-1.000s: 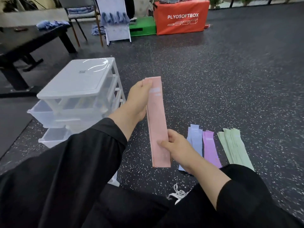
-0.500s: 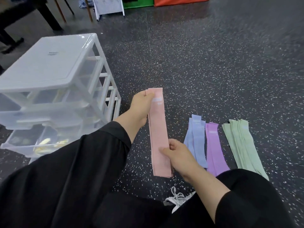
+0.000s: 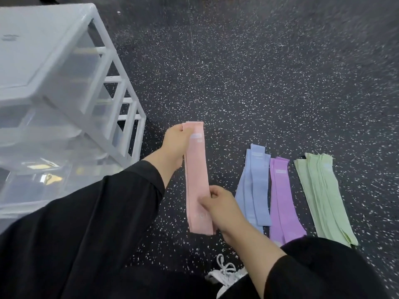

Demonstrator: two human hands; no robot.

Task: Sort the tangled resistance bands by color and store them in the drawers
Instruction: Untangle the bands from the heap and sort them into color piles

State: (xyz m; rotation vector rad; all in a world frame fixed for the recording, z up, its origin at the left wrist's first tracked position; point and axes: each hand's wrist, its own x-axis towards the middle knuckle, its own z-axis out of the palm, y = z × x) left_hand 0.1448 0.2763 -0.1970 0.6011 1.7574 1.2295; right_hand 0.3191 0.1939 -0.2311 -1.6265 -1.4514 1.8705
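A flat stack of pink bands (image 3: 197, 173) is held lengthwise above the floor. My left hand (image 3: 176, 145) pinches its far end and my right hand (image 3: 220, 209) grips its near end. On the floor to the right lie three sorted piles side by side: blue bands (image 3: 254, 186), purple bands (image 3: 281, 197) and green bands (image 3: 321, 195). The white plastic drawer unit (image 3: 64, 87) stands at the left; yellow bands (image 3: 49, 178) show through a lower translucent drawer.
Dark speckled rubber floor (image 3: 259, 72) stretches ahead and to the right. My black sleeves and clothing fill the lower frame, and a white shoe with laces (image 3: 225, 275) pokes out at the bottom.
The view has tilted downward and closer, so the drawer unit looms larger at the left. Both hands keep holding the pink bands, which have barely shifted.
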